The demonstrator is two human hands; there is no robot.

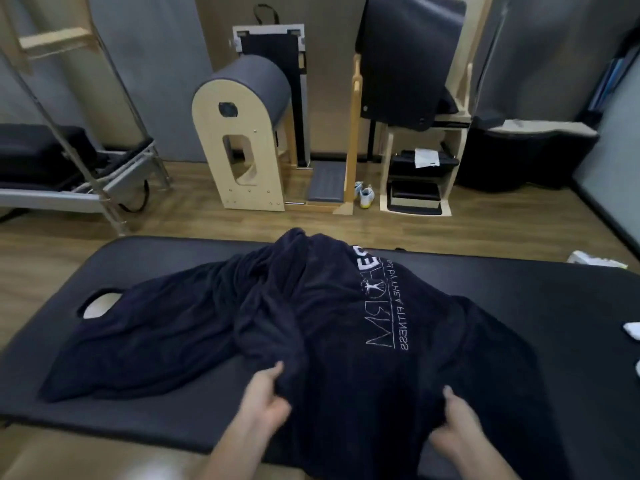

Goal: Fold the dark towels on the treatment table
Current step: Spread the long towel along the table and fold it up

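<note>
Both of your hands are holding the near edge of one dark towel point(346, 327). Your left hand point(263, 396) is pinching a bunched fold of it, thumb lying on top and fingers tucked underneath. Your right hand point(457, 420) is gripping the cloth the same way, thumb showing and the other fingers hiding under the fabric. The two hands are sitting well apart, with the towel's edge sagging between them and spilling over the near side of the tabletop point(519, 292).

The towel is looking plush and deep navy, with a soft, velvety nap. It is lying rumpled across the middle of the tabletop, rising in a peak at the far edge. White stitched lettering and a thin line are running along its upper face, reading mirrored from where you are standing. More of the same dark cloth point(156, 337) is spreading flat to the left; you cannot tell whether it is a second towel. Its far corner is partly covering the oval face hole point(100, 303).

The tabletop is showing smooth black padding with rounded corners. Small white items point(633, 330) are lying at its right edge. Beyond it, on the wood-plank floor point(207, 220), an arched pale-wood barrel point(242, 140) with a grey cushioned top is standing, with white shoes point(365, 195) just to its right.
</note>
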